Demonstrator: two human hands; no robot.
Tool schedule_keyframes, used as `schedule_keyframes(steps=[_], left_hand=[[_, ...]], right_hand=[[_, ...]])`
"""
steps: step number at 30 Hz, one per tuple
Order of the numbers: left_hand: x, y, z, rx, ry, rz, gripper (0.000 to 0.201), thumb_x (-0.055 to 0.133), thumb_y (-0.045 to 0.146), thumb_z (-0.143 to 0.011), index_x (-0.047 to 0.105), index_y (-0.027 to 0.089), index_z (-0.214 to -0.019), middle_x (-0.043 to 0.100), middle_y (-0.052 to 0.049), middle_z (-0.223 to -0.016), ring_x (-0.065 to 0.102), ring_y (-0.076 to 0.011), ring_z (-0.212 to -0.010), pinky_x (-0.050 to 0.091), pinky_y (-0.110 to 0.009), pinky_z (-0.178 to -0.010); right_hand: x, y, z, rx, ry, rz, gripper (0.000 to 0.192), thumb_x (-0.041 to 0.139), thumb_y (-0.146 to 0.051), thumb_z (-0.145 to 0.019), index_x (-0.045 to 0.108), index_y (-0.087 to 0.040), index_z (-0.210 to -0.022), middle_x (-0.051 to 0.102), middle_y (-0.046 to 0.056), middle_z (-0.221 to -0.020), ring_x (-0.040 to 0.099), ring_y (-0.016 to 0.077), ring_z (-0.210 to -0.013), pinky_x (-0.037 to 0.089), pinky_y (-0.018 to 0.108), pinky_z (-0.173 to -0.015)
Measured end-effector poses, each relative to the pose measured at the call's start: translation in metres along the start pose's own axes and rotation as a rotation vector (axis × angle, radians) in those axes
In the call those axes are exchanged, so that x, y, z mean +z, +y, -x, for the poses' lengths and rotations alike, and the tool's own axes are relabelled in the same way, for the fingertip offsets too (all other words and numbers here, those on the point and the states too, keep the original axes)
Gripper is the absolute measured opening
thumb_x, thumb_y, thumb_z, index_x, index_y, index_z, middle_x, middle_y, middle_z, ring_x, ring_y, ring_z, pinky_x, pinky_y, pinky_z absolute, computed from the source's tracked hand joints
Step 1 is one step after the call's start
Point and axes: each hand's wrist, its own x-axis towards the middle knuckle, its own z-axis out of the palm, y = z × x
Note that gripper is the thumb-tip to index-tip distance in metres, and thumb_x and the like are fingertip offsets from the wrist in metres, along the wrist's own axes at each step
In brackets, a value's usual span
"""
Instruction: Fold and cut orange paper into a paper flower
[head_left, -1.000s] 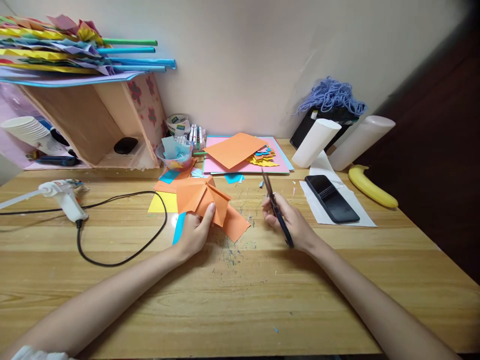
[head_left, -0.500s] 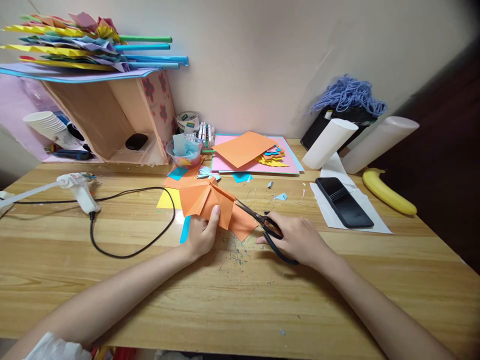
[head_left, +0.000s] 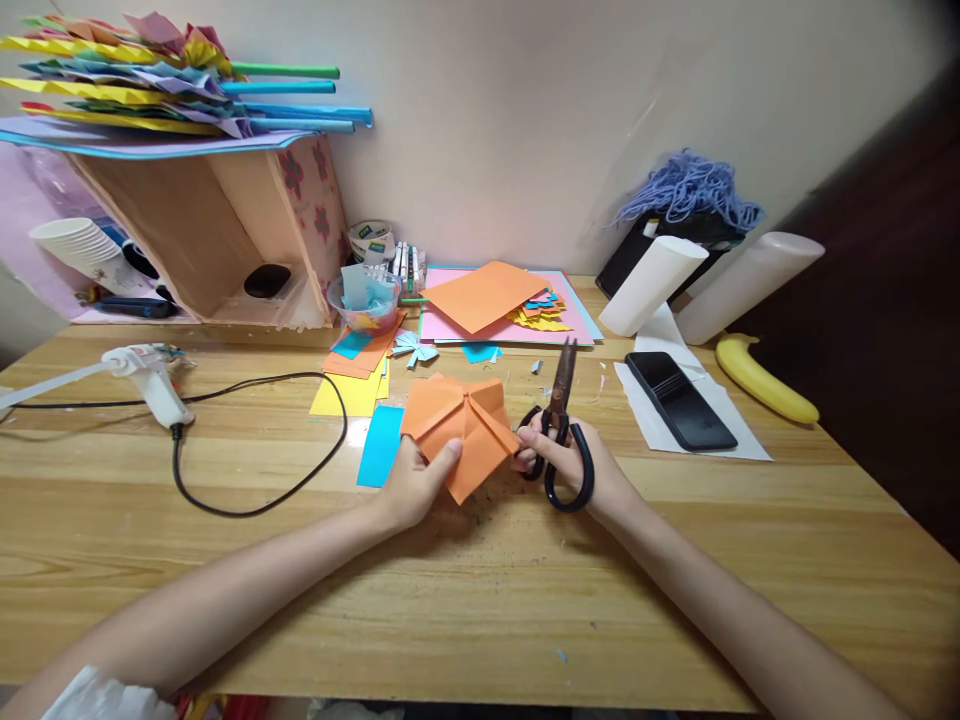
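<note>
Presently both hands are busy, left of the phone (head_left: pixel 680 400). Left hand (head_left: pixel 414 480) closed on the orange paper (head_left: pixel 469 450): thumb on top, other fingers under it. Piece lies well to the phone's left, folded into panels, with creases meeting near its far edge.

Right hand (head_left: pixel 581 455) gripping the scissors (head_left: pixel 560 395), between that paper and the phone. Blades point away from me, almost together; black loops hang around the fingers. Fingertips of this hand at the paper's right corner; whether they pinch it, I cannot tell.

Farther left of the phone, past my left hand: a blue strip (head_left: pixel 380 447), then yellow paper (head_left: pixel 349 397), then, farthest, the white glue gun (head_left: pixel 148 380) with its black cord (head_left: pixel 247 513) looped on the desk (head_left: pixel 450 620).

Beyond the phone and to its left: pink sheet (head_left: pixel 439 328), an orange sheet (head_left: pixel 484 295) across it. Under the phone, white paper (head_left: pixel 652 418). Just right of the phone, a banana (head_left: pixel 765 380). Behind the phone, a white roll (head_left: pixel 652 287), leaning; blue yarn (head_left: pixel 686 190) farther back.
</note>
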Motion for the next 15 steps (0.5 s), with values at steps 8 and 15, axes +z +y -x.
schedule_keyframes(steps=[8,15], left_hand=[[0.001,-0.003,0.013,-0.095,-0.167,0.080,0.047,0.065,0.037,-0.072,0.057,0.017,-0.113,0.059,-0.011,-0.120,0.051,-0.0285,-0.112,0.041,-0.037,-0.094],[0.012,0.013,0.000,-0.253,-0.241,0.481,0.049,0.064,0.021,-0.072,0.053,0.018,-0.120,0.057,-0.009,-0.124,0.051,-0.0284,-0.113,0.043,-0.039,-0.092]], right_hand=[[0.007,0.014,-0.009,0.068,0.209,-0.398,0.042,0.082,-0.033,-0.051,0.046,-0.019,-0.069,0.057,-0.002,-0.064,0.060,0.0141,-0.060,0.050,0.025,-0.053],[0.013,0.021,-0.011,-0.060,0.326,-0.407,0.041,0.082,-0.028,-0.053,0.046,-0.020,-0.069,0.051,-0.007,-0.059,0.056,0.0100,-0.056,0.048,0.022,-0.053]])
